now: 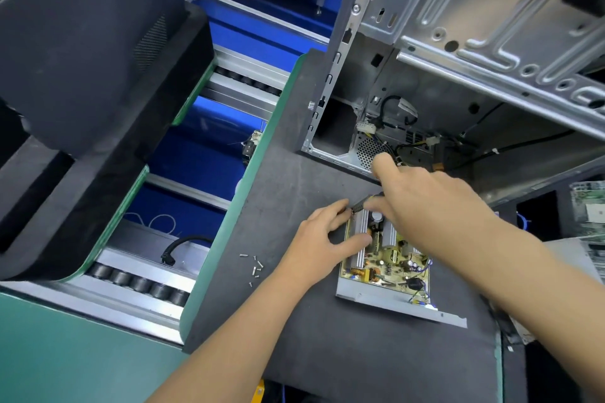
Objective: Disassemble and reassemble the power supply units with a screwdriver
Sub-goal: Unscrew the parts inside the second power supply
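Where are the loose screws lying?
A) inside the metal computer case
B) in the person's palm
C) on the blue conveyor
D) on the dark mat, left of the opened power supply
D: the loose screws lie in a small cluster on the dark mat, left of the opened power supply.

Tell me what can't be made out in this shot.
- Screwdriver: head view, mostly hidden by the right hand; tip and screw unclear.
- Board: far corner covered by both hands.
- Loose screws: too small to type.
- Case: cut off by top and right edges.
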Demonstrator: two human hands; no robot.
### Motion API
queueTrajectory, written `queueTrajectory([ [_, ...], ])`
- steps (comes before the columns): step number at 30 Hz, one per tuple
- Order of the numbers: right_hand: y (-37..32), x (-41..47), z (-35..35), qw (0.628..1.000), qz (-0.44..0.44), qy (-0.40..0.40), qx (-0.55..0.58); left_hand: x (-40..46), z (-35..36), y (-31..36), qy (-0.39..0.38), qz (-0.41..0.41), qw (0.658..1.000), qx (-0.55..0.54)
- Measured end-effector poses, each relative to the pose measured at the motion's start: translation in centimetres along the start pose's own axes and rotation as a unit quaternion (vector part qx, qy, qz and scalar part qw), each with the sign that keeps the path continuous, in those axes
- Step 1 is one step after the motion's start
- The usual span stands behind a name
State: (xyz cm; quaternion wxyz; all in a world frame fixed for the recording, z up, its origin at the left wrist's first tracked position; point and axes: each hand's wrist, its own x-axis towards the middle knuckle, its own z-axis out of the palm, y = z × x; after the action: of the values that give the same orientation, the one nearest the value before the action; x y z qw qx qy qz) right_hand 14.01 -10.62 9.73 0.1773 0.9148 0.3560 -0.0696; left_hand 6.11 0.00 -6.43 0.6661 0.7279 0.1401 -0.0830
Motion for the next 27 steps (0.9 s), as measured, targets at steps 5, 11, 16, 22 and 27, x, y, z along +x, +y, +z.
queueTrajectory([
  [5,-0.4,0.2,0.3,0.999,-0.027,-0.017,-0.028,0.0,0.0,0.0,0.002,0.007,1.0,0.005],
  [11,0.2,0.6,0.6,1.0,-0.015,-0.008,0.024,-0.2,0.0,0.0,0.0,0.013,1.0,0.007],
  [16,0.9,0.7,0.5,0.999,-0.028,-0.031,0.016,-0.3,0.0,0.1,0.006,0.021,1.0,0.0],
  [22,-0.3,0.3,-0.1,1.0,-0.009,-0.012,0.001,-0.3,0.0,-0.2,0.029,0.022,0.999,-0.011],
  [27,-0.6,0.4,0.0,0.999,0.001,-0.006,-0.037,-0.3,0.1,-0.5,0.056,0.021,0.998,-0.022],
])
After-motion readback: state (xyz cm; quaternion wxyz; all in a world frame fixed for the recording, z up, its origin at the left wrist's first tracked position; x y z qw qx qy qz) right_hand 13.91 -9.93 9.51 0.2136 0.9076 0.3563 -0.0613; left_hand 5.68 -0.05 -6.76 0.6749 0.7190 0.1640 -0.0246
